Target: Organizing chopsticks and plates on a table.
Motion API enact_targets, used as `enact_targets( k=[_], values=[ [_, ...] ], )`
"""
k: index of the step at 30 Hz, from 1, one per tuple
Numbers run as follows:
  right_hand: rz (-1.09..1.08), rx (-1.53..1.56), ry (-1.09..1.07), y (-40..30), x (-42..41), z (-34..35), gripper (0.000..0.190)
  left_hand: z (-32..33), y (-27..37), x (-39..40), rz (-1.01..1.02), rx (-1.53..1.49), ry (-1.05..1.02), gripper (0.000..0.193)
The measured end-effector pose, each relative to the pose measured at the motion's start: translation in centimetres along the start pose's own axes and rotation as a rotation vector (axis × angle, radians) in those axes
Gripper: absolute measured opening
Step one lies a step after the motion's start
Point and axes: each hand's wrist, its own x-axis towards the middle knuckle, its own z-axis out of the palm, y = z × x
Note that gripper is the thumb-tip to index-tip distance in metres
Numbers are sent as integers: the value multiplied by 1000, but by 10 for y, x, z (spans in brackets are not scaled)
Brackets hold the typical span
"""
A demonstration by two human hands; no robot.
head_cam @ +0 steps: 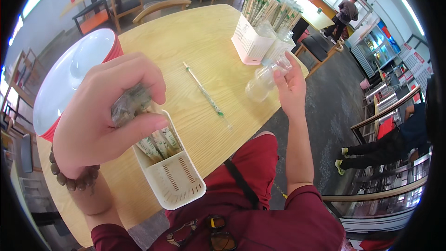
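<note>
My left hand (94,118) grips the tops of several paper-and-plastic-wrapped chopsticks (156,148). Their lower ends stand in the far compartment of a white slotted plastic caddy (188,195) at the table's near edge. The caddy's near compartment shows a bare slotted floor. My right hand (292,94) pinches a clear bottle (258,85) by its narrower end, tilted at the right edge of the table. A single wrapped pair of chopsticks (204,92) lies on the tabletop (167,48) between my hands.
White caddies (249,47) packed with wrapped chopsticks (268,7) and clear bottles stand at the back right. Stacked red-and-white bowls (55,83) sit left. A chair (317,47) is beyond the right edge. One person (346,14) stands far off; another (386,146) is at right.
</note>
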Motion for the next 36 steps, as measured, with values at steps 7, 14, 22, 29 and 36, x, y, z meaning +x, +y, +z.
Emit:
enact_targets(
  k=[7, 14, 22, 29, 36],
  values=[
    [-130, -5, 64, -11, 5, 1, 58, -4, -3, -3, -6, 23, -18, 29],
    [-378, 249, 153, -87, -21, 15, 66, -2, 1, 0, 43, 98, -7, 26],
    [-540, 593, -525, -143, -69, 76, 76, 1, -6, -4, 37, 110, 11, 27],
    [-580, 316, -694, -155, -86, 96, 61, 3, -10, -5, 82, 155, 47, 26],
    [-680, 26, -762, -166, -86, 98, 53, 2, -6, -5, 32, 188, 39, 28]
  ],
)
